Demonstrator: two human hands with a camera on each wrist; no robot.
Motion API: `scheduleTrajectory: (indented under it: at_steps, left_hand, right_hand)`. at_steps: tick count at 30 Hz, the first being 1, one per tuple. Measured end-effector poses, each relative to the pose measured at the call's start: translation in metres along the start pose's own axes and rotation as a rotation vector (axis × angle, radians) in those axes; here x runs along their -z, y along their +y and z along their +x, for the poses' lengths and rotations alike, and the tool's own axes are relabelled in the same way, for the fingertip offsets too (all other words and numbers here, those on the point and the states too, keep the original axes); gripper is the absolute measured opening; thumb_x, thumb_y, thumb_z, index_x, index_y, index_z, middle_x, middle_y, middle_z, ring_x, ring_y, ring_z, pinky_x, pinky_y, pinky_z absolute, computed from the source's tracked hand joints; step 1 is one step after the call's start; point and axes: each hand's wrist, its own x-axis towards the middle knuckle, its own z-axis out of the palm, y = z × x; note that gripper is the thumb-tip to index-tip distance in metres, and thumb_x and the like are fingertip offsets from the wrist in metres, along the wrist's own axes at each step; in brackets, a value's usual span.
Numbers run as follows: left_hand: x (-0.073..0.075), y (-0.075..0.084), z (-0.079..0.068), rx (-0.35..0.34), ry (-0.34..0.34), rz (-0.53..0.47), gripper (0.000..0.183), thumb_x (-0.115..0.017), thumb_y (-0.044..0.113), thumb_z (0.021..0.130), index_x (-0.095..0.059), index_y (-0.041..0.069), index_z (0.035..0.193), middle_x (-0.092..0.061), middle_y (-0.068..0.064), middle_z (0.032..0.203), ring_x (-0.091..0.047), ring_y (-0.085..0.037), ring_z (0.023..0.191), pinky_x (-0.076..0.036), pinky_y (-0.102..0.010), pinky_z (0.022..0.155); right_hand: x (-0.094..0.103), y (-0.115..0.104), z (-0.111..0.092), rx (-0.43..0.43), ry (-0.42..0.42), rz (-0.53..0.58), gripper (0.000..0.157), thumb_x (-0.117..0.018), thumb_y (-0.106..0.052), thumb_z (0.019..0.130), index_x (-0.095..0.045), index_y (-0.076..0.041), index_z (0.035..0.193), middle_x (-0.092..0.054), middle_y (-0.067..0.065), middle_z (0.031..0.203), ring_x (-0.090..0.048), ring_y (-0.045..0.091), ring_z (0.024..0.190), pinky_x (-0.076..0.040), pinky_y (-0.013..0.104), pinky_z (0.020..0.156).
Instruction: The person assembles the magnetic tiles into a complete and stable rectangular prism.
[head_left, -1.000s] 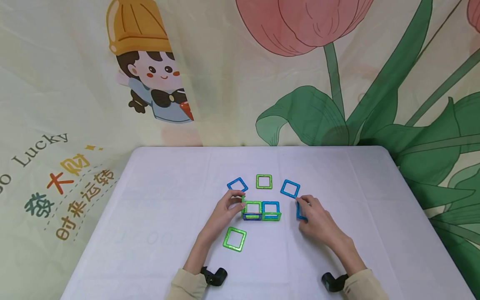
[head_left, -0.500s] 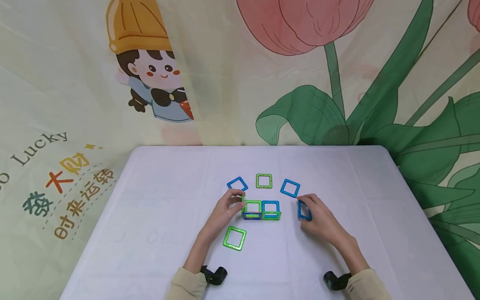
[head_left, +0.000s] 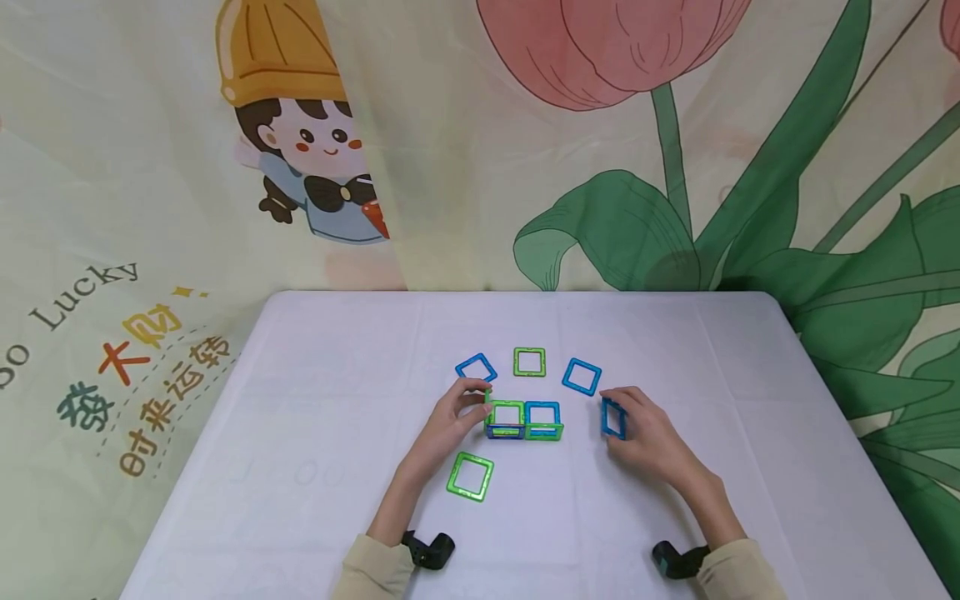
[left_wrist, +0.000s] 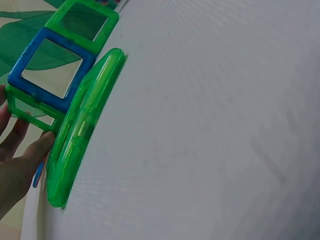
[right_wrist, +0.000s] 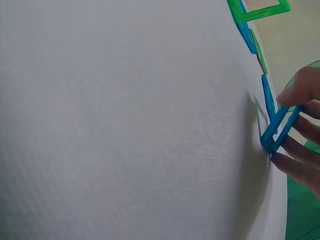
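Square magnetic tiles with open centres, green and blue, are joined in a low standing structure (head_left: 543,427) mid-table. My left hand (head_left: 450,425) is at its left end, thumb and fingers pinching an upright green tile (left_wrist: 35,122); a blue tile (left_wrist: 37,87) and another green one adjoin it in the left wrist view. To the right, apart from the structure, my right hand (head_left: 654,435) holds a blue magnetic tile (head_left: 604,418) by its edges, tilted up. In the right wrist view the thumb is on one side of this tile (right_wrist: 274,127) and fingers on the other.
Behind the structure lie a blue tile (head_left: 489,363), a green tile (head_left: 529,350) and another blue tile (head_left: 571,372). A loose green tile (head_left: 453,477) lies in front, near my left forearm. The white table (head_left: 315,358) meets a printed curtain at its far edge.
My right hand has drawn slightly rightward with the blue tile, which has turned from mostly covered by the fingers to tilted up in plain sight. My left hand and the structure stay put.
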Motion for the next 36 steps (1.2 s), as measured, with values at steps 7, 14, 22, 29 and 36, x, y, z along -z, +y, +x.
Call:
scheduleTrajectory:
  at_steps: [7,14,22,29,36]
  left_hand:
    - [0.0,0.001,-0.001,0.005,0.006,0.006,0.039,-0.068,0.021,0.099,-0.057,0.018,0.136,-0.058,-0.006,0.144,-0.052,-0.027,0.137,-0.039,-0.054,0.116]
    - [0.001,0.0,0.0,0.007,0.002,-0.002,0.039,-0.068,0.021,0.098,-0.057,0.019,0.135,-0.058,-0.005,0.143,-0.052,-0.026,0.137,-0.038,-0.054,0.116]
    - [0.001,-0.001,0.0,0.006,-0.005,-0.005,0.04,-0.069,0.022,0.098,-0.057,0.018,0.136,-0.057,-0.005,0.144,-0.052,-0.027,0.138,-0.039,-0.054,0.116]
    - [0.001,0.001,-0.001,0.009,-0.001,-0.001,0.04,-0.068,0.022,0.098,-0.057,0.018,0.136,-0.057,-0.006,0.144,-0.052,-0.027,0.138,-0.04,-0.053,0.116]
    - [0.001,0.001,-0.001,0.009,-0.001,0.0,0.04,-0.069,0.022,0.098,-0.057,0.019,0.136,-0.057,-0.005,0.144,-0.051,-0.027,0.138,-0.039,-0.053,0.117]
  right_hand:
    - [0.002,0.002,-0.002,-0.018,0.014,0.03,0.064,-0.08,0.0,0.079,-0.058,-0.004,0.139,-0.057,0.016,0.137,-0.06,0.036,0.123,-0.055,0.052,0.099]
    - [0.002,0.006,-0.003,-0.021,0.029,0.096,0.064,-0.077,0.005,0.078,-0.056,-0.003,0.138,-0.056,0.017,0.136,-0.06,0.039,0.124,-0.054,0.051,0.1]
    - [0.003,0.01,-0.004,-0.056,0.036,0.196,0.066,-0.076,0.007,0.079,-0.054,-0.004,0.14,-0.056,0.016,0.138,-0.057,0.039,0.128,-0.052,0.05,0.103]
    - [0.003,0.011,-0.004,-0.094,0.036,0.252,0.067,-0.076,0.007,0.08,-0.053,-0.005,0.141,-0.055,0.016,0.14,-0.056,0.04,0.13,-0.051,0.046,0.104]
    - [0.003,0.011,-0.005,-0.108,0.032,0.332,0.069,-0.077,0.009,0.08,-0.051,-0.005,0.142,-0.053,0.018,0.143,-0.054,0.04,0.132,-0.049,0.045,0.105]
